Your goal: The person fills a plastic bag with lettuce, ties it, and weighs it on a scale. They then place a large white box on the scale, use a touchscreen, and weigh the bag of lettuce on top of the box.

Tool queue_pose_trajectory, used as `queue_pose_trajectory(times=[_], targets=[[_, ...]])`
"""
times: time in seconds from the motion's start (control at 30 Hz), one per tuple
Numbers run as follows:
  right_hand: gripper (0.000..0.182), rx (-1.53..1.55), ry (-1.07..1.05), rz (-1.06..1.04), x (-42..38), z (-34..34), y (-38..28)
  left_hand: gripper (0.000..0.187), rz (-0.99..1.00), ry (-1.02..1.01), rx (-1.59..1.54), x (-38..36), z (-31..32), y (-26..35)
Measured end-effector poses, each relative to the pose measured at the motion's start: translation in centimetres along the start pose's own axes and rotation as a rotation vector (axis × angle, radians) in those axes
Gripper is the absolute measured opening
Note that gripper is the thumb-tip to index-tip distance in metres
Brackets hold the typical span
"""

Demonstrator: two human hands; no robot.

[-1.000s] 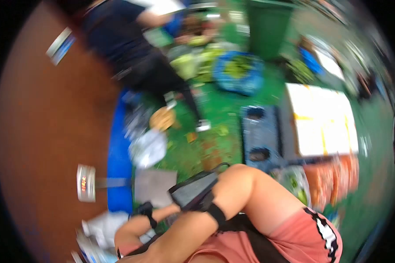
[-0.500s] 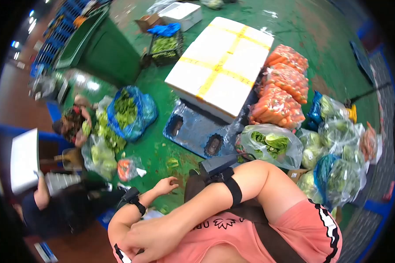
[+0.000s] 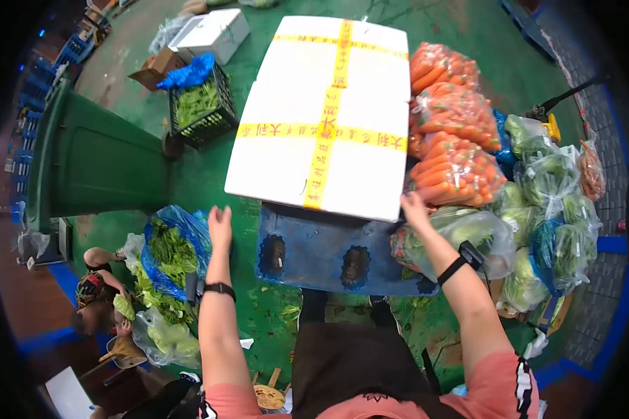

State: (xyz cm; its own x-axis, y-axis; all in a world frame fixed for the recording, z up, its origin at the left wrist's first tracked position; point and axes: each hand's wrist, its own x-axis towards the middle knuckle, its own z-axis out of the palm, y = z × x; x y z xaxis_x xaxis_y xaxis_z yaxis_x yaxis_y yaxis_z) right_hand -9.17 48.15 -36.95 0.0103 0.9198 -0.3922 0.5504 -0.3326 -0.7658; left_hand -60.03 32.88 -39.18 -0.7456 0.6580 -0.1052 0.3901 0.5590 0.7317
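A large white foam box (image 3: 279,157), crossed with printed yellow tape, sits on a blue plastic pallet (image 3: 307,269) in front of me. My left hand (image 3: 220,229) is held out just beyond the box's near left corner, fingers apart and holding nothing. On the other side, my right hand (image 3: 415,211) reaches to the near right corner, its spread fingertips right at the box's edge. Clear bags of carrots (image 3: 454,174) are stacked along the box's right side. Under my right forearm lies a clear bag of leafy greens (image 3: 486,237).
A green wheeled bin (image 3: 108,153) and a black crate of greens (image 3: 201,105) stand on the left. Nearer is a blue bag of leafy vegetables (image 3: 175,248), with a crouching person (image 3: 105,286) beside it. Bagged cabbages (image 3: 521,283) crowd the right.
My arms, crossed before my body earlier, have spread and stretched forward to either side of the foam box. My view has turned to face the box squarely and come closer.
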Motion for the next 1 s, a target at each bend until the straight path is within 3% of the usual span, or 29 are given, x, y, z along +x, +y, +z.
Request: queue_pose_trajectory(times=[0.03,0.07,0.13,0.2,0.33,0.47,0.53,0.6,0.7,0.87,0.93,1.0], targets=[[0.06,-0.231,0.174,-0.004,4.8,1.4,7.2,0.06,-0.053,0.005,-0.069,2.7,1.4,0.5],[0.074,-0.032,0.151,0.152,6.1,2.1,8.5,0.067,-0.109,0.007,-0.13,4.7,2.1,1.2],[0.083,0.103,0.143,0.311,8.8,4.8,12.0,0.074,-0.05,-0.051,-0.028,8.6,4.4,0.7],[0.083,-0.046,0.119,0.384,9.3,6.2,11.5,0.077,0.046,-0.089,0.219,11.4,6.9,0.5],[0.078,-0.216,0.32,0.447,5.8,7.7,6.1,0.083,-0.087,-0.37,0.243,17.8,10.7,-0.3],[0.067,-0.117,0.393,0.379,3.2,9.0,6.3,0.087,-0.195,-0.312,0.375,19.1,12.2,-0.1],[0.063,0.021,0.355,0.411,1.3,9.7,4.5,0.089,-0.19,-0.266,0.472,18.8,11.5,1.0],[0.06,-0.026,0.396,0.355,-0.7,11.2,6.9,0.089,-0.148,-0.252,0.521,19.0,10.9,1.2],[0.063,0.029,0.321,0.326,-5.9,13.7,7.2,0.088,-0.109,-0.301,0.48,21.8,9.7,-2.3],[0.063,0.092,0.185,0.332,-12.0,14.3,7.3,0.078,-0.1,-0.343,0.335,18.9,6.2,-6.9],[0.061,0.079,0.155,0.317,-13.4,13.3,8.6,0.069,-0.074,-0.291,0.235,14.3,4.4,-9.0],[0.06,0.026,0.122,0.31,-14.1,11.7,9.9,0.063,-0.172,-0.295,0.171,8.4,1.7,-11.2]])
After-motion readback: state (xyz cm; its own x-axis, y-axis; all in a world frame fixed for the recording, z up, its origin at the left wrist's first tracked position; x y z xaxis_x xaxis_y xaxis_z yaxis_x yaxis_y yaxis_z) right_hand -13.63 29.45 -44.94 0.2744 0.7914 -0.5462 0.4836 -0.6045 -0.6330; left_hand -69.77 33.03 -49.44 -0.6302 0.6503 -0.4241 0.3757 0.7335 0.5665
